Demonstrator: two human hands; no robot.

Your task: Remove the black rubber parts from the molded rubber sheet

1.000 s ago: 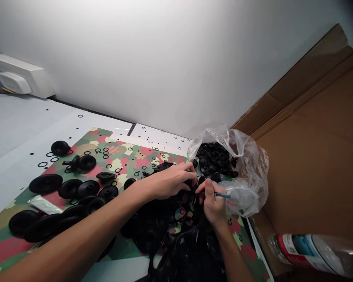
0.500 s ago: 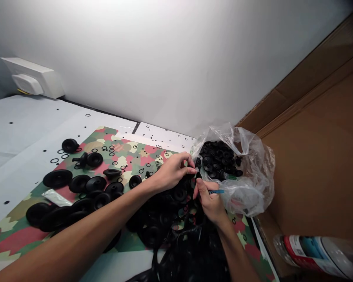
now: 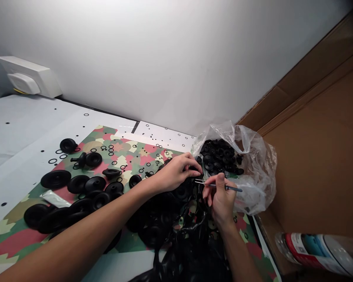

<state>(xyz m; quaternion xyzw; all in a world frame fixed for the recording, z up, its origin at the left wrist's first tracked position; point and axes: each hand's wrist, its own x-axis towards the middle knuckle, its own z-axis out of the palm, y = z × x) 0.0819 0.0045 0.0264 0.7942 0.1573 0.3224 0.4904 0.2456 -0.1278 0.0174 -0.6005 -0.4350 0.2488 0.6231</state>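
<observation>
My right hand [image 3: 222, 196] is closed round a pair of tweezers [image 3: 233, 188], whose metal tips point left. Just left of those tips is my left hand [image 3: 181, 170], its thumb and fingers pinched together; what they hold, if anything, is hidden against the dark parts behind. Below both hands lie black rubber parts [image 3: 153, 235] and crumpled glossy black plastic [image 3: 194, 254]. A clear plastic bag [image 3: 260, 164] beyond my right hand stands open, with many small black rubber parts [image 3: 219, 156] inside.
Round black rubber discs [image 3: 56, 179] and a small white packet [image 3: 55, 198] lie on the patterned mat [image 3: 10, 244]. Thin black rings [image 3: 111, 150] are scattered farther back. A cardboard wall [image 3: 314, 168] rises at right, with a clear bottle [image 3: 320, 250] beside it. A wall [image 3: 164, 66] closes the back.
My right hand has moved right, away from the left fingertips, and the tweezers now show along their length. My left hand has shifted slightly right, still pinched.
</observation>
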